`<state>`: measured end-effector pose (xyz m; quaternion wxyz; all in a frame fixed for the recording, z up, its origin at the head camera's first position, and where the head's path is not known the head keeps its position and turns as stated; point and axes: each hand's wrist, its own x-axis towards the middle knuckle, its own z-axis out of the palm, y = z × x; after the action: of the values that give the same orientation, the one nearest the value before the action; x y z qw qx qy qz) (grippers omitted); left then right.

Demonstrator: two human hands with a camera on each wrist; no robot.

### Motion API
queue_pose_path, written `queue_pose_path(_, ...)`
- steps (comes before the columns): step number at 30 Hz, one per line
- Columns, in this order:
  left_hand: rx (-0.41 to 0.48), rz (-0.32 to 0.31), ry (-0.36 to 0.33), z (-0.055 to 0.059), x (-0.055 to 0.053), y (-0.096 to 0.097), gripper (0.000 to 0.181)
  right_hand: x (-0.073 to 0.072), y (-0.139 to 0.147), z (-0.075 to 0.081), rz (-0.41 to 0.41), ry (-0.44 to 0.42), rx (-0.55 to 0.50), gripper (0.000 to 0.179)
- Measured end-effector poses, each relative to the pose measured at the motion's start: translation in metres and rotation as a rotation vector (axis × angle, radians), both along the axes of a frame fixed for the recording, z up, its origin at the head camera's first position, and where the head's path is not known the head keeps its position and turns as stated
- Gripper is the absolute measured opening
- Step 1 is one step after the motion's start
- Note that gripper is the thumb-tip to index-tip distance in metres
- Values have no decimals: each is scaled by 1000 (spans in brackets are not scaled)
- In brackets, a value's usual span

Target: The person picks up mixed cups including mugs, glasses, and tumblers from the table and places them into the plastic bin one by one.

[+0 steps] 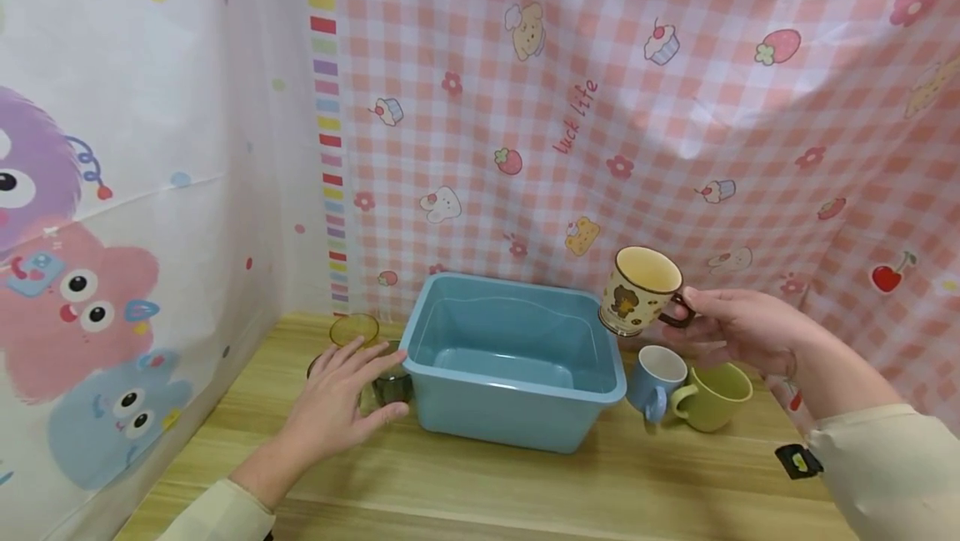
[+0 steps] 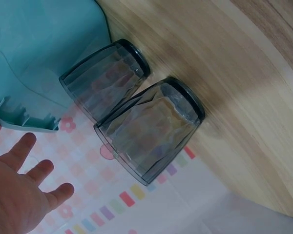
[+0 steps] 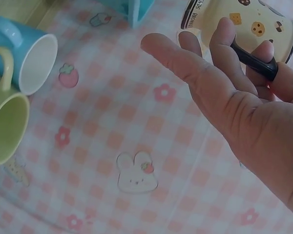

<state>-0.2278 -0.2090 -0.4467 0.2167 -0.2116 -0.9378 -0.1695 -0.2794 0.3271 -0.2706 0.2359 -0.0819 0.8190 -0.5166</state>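
With its fingers at the brown handle, my right hand (image 1: 750, 328) holds up a cream mug (image 1: 628, 299) with a bear print. The mug is tilted slightly, above the table by the right rim of a blue plastic bin (image 1: 495, 412). The handle (image 3: 256, 63) lies between the fingers in the right wrist view. My left hand (image 1: 326, 408) is spread at the bin's left side, over some tinted glasses. Two dark grey glasses, a nearer one (image 2: 151, 131) and another (image 2: 105, 80), stand upright there. An amber glass (image 1: 355, 329) shows behind the fingers.
Right of the bin, a light blue mug (image 1: 645, 383) and a green mug (image 1: 716, 399) stand close together on the wooden table (image 1: 465, 491). A pink checked cloth (image 1: 480, 107) hangs behind, and a white cartoon-printed cloth (image 1: 202, 257) hangs at the left.
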Motion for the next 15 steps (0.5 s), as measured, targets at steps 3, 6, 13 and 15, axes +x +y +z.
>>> queue_pose_path(3, -2, 1, -7, 0, 1, 0, 73, -2, -12, 1, 4, 1, -9, 39)
queue_pose_path(6, -7, 0, -5, 1, 1, 0, 73, -6, -23, 2, 1, -1, -14, 39)
queue_pose_path(13, -10, 0, 2, -1, 0, -1, 74, -13, -46, 1, -11, -5, -6, 45)
queue_pose_path(15, -11, 1, 1, -1, 0, -1, 74, -16, -52, 1, -1, -9, -6, 46)
